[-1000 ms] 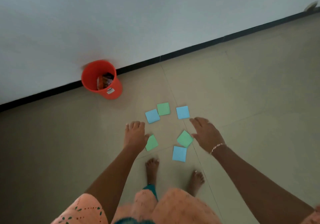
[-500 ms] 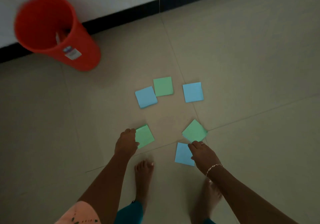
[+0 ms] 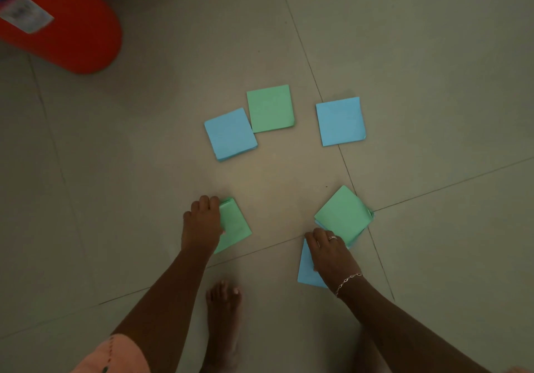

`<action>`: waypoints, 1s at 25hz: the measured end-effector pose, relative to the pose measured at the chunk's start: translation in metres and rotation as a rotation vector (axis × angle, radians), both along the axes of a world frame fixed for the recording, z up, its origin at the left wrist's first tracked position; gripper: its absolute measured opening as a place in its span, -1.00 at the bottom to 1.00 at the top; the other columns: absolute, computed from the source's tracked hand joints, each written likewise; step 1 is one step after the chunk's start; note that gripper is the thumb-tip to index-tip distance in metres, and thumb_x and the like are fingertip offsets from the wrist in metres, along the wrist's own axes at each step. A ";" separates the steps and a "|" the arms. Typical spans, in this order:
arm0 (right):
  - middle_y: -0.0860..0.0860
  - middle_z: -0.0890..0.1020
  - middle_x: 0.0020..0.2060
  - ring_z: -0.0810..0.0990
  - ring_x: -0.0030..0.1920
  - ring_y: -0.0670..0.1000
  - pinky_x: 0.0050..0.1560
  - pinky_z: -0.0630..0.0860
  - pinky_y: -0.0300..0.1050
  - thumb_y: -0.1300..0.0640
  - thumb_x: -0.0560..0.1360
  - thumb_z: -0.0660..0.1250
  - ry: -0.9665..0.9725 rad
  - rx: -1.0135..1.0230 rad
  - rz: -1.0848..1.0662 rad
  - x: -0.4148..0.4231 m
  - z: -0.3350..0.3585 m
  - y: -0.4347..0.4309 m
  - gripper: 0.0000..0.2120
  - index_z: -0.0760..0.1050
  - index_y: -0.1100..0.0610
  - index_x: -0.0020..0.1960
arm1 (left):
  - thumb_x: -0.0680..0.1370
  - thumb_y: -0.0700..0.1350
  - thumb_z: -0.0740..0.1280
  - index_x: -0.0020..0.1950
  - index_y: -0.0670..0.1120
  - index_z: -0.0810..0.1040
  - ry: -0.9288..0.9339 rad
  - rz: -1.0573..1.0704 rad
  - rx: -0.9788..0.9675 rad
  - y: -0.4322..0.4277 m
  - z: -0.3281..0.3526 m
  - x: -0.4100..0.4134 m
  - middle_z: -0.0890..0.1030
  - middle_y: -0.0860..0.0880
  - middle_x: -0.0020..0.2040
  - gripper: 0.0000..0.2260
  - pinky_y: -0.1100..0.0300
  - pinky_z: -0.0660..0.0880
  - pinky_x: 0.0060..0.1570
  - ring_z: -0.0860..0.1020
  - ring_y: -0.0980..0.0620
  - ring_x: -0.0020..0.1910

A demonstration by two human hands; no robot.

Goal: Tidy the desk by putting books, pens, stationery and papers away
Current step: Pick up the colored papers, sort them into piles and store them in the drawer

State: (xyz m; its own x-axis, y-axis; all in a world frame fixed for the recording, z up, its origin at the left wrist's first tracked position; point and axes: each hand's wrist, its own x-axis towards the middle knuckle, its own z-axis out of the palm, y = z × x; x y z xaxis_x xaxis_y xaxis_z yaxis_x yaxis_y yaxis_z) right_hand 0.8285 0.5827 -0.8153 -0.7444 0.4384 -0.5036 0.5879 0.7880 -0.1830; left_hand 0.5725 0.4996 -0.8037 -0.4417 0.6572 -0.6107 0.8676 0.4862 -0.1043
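Grip of left hand point(image 3: 202, 223) round askew green pad point(image 3: 235, 226); right hand point(image 3: 332, 255) over blue pad point(image 3: 307, 273), grip unclear.

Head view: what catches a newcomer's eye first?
Blue and green paper squares ring a patch of tiled floor, mid-frame. The left hand grips a green square at lower centre; the right hand lies on a blue square to its right. A red bin fills the top-left corner.

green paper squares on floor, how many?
3: far green square touching a blue square; near-left green square gripped by left hand; near-right green square by the right hand. More may hide underneath.
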 end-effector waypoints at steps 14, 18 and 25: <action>0.11 0.58 0.10 0.55 0.11 0.15 -0.01 0.44 -0.08 0.25 0.53 0.15 -0.200 -0.266 -0.282 0.002 0.062 0.022 -0.65 0.36 0.07 0.29 | 0.47 -0.25 0.30 0.15 -0.16 0.42 -0.215 0.471 0.119 0.007 0.037 0.011 0.60 -0.24 -0.01 -0.74 0.03 0.46 -0.05 0.57 -0.24 0.01; 0.19 0.64 -0.04 0.59 0.01 0.20 -0.13 0.37 -0.12 0.23 0.49 0.25 -0.058 -0.250 -0.593 0.004 0.154 0.029 -0.75 0.48 0.13 0.16 | 0.38 -0.28 0.42 -0.04 -0.18 0.47 -0.465 0.761 0.319 -0.001 0.131 0.023 0.58 -0.20 -0.13 -0.78 0.12 0.36 -0.18 0.54 -0.15 -0.13; 0.10 0.55 -0.36 0.49 -0.26 0.03 -0.33 0.33 -0.33 0.39 0.33 0.44 0.344 -0.394 -1.065 -0.019 0.377 0.073 -0.90 0.56 0.27 -0.21 | 0.26 -0.34 0.50 -0.23 -0.09 0.40 -0.799 1.223 0.608 -0.001 0.351 0.009 0.52 -0.06 -0.26 -0.69 0.18 0.43 -0.32 0.47 -0.04 -0.24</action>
